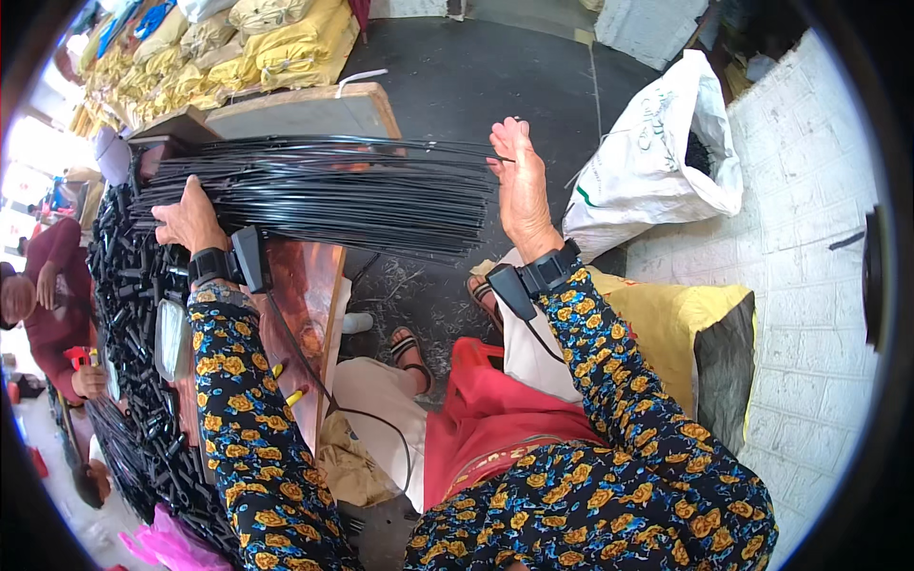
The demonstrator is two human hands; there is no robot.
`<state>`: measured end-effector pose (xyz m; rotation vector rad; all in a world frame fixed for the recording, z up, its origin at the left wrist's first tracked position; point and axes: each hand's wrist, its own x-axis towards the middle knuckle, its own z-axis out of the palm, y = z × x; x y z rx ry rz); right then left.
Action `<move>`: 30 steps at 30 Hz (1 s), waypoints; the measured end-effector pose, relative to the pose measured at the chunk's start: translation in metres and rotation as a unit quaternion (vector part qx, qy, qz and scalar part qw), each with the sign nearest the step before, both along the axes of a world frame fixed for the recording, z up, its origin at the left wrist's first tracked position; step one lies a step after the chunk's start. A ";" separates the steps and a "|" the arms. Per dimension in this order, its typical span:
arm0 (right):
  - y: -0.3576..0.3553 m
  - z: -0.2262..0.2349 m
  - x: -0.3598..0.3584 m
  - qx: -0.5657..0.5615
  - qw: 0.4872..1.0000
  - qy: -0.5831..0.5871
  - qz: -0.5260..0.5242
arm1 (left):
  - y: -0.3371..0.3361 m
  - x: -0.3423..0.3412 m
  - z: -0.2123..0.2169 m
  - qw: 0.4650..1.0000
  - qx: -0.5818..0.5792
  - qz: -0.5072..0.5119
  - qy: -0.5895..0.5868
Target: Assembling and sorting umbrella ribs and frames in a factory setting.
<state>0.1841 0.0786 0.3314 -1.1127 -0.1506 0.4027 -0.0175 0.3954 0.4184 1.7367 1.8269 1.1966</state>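
Observation:
A wide bundle of thin black cables (352,195) stretches from the crowded table toward the right, with its cut ends fanned out. My left hand (193,221) rests on the bundle near its left end, thumb and fingers apart. At the other end, my right hand (522,186) is raised with a flat palm and stretched fingers. A few strand tips touch it or lie just beside it. Both wrists carry black strapped devices, the left one (249,259) trailing a cord. Under the bundle's left part is a reddish-brown tabletop (300,285).
Short black tubes (143,324) lie heaped at left, around a clear container (172,341). Another person (57,295) works across the table. A white sack (624,176) stands at right, near a yellow sack (666,319). Yellow sacks (286,52) are stacked behind a board (305,116).

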 end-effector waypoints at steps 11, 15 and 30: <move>-0.011 0.003 -0.037 0.041 0.999 -0.004 0.003 | 0.006 -0.009 -0.005 0.995 0.065 0.031 0.073; 0.009 0.014 -0.055 0.041 0.999 -0.006 -0.029 | -0.007 -0.007 0.000 0.999 0.041 -0.021 -0.005; -0.075 0.118 -0.077 0.134 0.956 -0.208 0.156 | 0.002 -0.076 0.001 0.976 0.067 -0.184 0.098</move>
